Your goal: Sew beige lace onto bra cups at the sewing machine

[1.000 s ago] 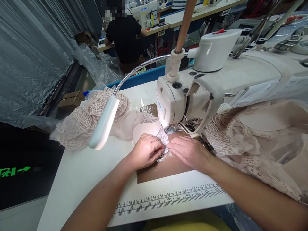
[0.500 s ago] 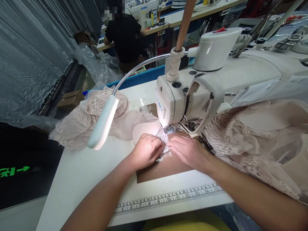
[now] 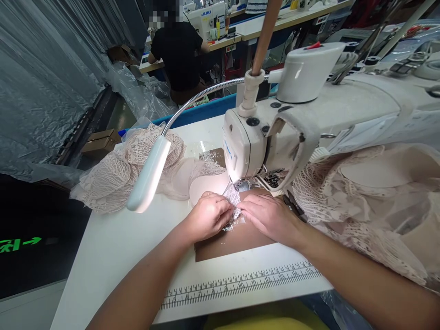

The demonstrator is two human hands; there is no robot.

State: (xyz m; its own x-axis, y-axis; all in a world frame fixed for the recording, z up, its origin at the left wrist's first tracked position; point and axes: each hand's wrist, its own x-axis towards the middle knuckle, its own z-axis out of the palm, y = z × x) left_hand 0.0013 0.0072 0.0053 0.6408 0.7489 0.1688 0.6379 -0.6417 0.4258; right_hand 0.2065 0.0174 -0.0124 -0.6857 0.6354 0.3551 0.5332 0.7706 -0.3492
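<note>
Pale lace (image 3: 233,194) between our hands | left hand (image 3: 210,215) pinching, right hand (image 3: 268,212) flat alongside | likely stitching; next calls for even feeding

Your brightest light pools beneath the machine head (image 3: 240,151), bleaching the lace (image 3: 233,195) nearly white, while a patch at left sinks into black (the exit sign (image 3: 10,245) glows there). Wide-angle distortion stretches the edges; distant detail looks soft.
</note>
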